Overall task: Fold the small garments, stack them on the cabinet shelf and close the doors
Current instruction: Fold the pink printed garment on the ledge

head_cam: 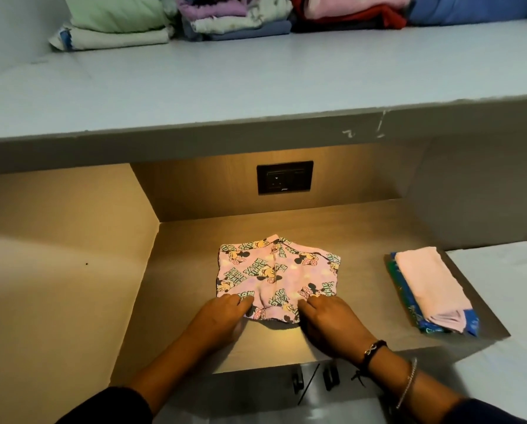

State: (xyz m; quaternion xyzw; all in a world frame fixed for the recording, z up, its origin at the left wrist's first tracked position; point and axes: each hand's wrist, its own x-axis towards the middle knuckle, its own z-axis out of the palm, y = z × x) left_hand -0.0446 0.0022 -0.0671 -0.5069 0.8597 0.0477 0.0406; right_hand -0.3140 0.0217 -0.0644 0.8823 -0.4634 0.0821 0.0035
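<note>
Head view: pink cartoon-print shorts (276,275) flat under both hands.

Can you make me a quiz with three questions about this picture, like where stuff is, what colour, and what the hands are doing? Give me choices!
1. Where is the small folded stack?
A. Right of the pink printed shorts
B. On top of the shorts
C. On the upper shelf

2. What colour is the top piece of that stack?
A. Black
B. Pale pink
C. Orange

3. What are the left hand and right hand doing?
A. Hanging in the air
B. Resting on the shorts' near edge
C. Touching the wall socket

Answers: 1 A, the stack lies apart on the right. 2 B, pink cloth tops blue and green ones. 3 B, fingers of both hands lie on the hem.
</note>
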